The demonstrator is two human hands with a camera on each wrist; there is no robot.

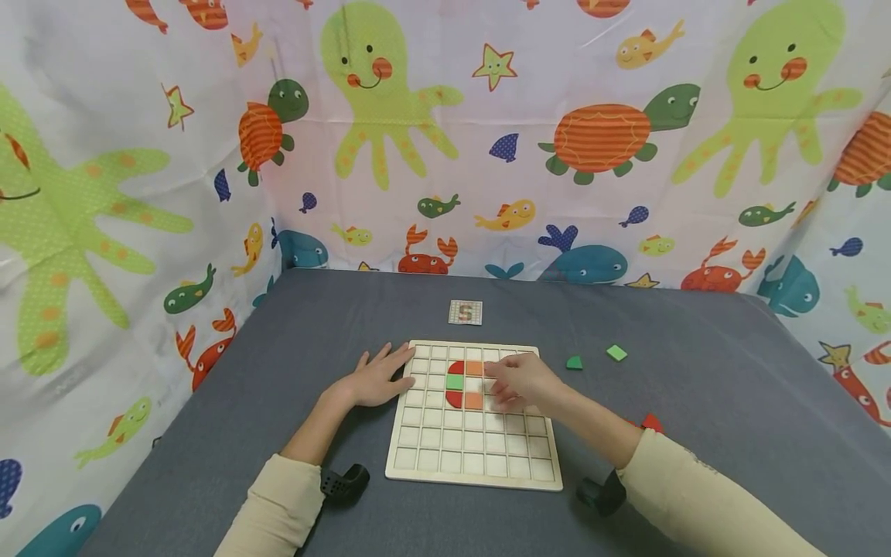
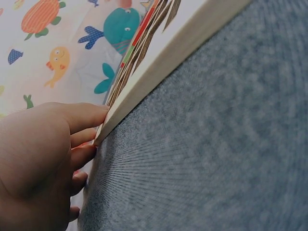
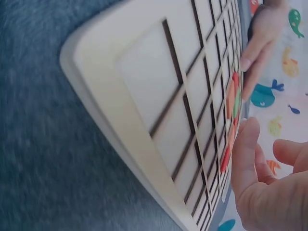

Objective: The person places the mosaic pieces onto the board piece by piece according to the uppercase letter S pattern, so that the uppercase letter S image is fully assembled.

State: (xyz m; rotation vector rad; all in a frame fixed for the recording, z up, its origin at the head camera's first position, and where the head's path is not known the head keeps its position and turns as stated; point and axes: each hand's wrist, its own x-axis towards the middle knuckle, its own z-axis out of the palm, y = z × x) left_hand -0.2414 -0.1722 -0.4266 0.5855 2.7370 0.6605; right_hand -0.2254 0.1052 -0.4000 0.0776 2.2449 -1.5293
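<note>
A pale wooden grid board lies flat on the table. Set in its upper middle cells are two red rounded pieces, a green square and two orange squares. My left hand rests at the board's upper left edge, fingers spread, its thumb touching the rim. Over the grid, my right hand has its fingertips beside the upper orange square. In the right wrist view its thumb and index finger stand apart, with no piece visible between them. The cells beneath that hand are hidden.
A small pattern card lies behind the board. To the right are a dark green piece, a light green square and red pieces, partly behind my right forearm. A sea-animal curtain borders the grey table.
</note>
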